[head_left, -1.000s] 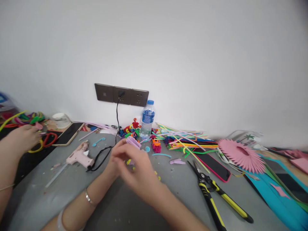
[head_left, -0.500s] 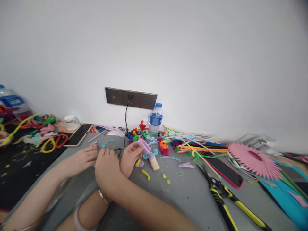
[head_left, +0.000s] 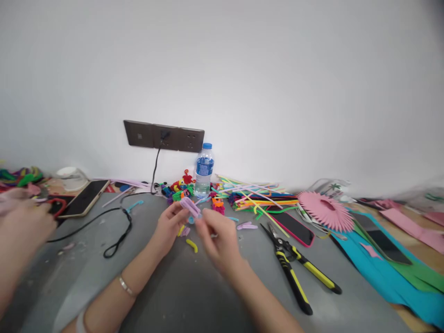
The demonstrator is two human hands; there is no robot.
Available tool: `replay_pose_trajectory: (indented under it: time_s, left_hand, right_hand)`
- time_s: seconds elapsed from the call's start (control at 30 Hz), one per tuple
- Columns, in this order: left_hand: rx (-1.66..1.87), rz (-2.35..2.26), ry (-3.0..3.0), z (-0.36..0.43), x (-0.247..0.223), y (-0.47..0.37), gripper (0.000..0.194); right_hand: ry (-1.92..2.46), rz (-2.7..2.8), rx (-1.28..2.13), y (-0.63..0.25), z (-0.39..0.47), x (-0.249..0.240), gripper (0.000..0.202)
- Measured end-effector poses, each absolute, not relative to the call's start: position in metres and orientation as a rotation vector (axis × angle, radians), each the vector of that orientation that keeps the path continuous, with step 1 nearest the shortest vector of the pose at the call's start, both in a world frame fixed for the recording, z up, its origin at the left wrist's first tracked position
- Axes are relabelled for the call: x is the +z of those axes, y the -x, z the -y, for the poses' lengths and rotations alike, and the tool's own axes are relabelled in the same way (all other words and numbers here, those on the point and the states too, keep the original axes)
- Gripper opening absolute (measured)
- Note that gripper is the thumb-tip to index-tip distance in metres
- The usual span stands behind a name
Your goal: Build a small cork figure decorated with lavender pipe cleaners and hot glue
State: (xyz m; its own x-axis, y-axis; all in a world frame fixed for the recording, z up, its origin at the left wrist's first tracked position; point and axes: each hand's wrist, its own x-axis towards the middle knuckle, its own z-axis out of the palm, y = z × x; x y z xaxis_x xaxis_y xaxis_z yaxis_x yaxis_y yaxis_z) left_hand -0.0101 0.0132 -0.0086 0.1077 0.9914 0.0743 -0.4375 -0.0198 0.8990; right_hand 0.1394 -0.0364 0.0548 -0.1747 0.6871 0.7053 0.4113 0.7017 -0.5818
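Observation:
My left hand (head_left: 169, 229), with a silver bangle on its wrist, pinches a pipe-cleaner figure (head_left: 189, 206) whose top is looped light purple. My right hand (head_left: 222, 236) closes on the figure's lower part from the right, and its fingers hide most of that end. Just below the left fingertips lie a yellow pipe-cleaner piece (head_left: 192, 245) and a short purple piece (head_left: 186, 231). Folded purple pieces (head_left: 247, 225) rest to the right of my right hand.
Black-and-yellow snips (head_left: 287, 254) lie at right, near a red-edged phone (head_left: 294, 227), a pipe-cleaner pile (head_left: 267, 199) and a pink paper fan (head_left: 326, 210). A bottle (head_left: 204, 171) stands behind. Another person's blurred hand (head_left: 26, 231) is at left, near a looped black cable (head_left: 120, 240).
My right hand has come back from across my left wrist to the figure. The other person's hands have moved left. The view has turned right, and the black cable now lies looped on the table.

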Motion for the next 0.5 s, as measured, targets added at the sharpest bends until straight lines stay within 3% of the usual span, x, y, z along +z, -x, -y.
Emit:
replay_pose_trajectory:
  time_s: [0.23,0.5]
  left_hand:
    - [1.328,-0.773,-0.783,-0.013,-0.005,-0.001,0.034]
    - [1.363,-0.797,-0.966,-0.012,-0.010,-0.003,0.028]
  right_hand:
    - [0.983,1.620,0.464,-0.189,-0.005,0.030,0.003]
    - [0.854,1.664,0.432,-0.172,-0.008,0.001,0.010]
